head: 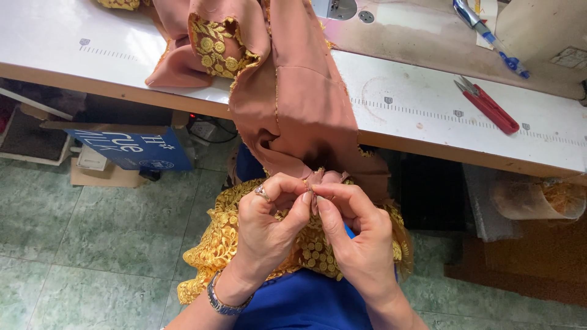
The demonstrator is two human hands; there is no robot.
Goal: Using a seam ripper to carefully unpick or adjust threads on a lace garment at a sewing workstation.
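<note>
Head view: left hand [264, 227] and right hand [361, 235] each pinch, grip closed, the pink fabric [306, 104] hanging off the counter [428, 116] above.

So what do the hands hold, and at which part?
Both the left hand and right hand pinch the brown cloth at its lower edge, by the gold lace.

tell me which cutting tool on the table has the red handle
The thread snips lying on the white table near its front edge; the other tool, the blue-handled scissors, lies farther back.
</note>
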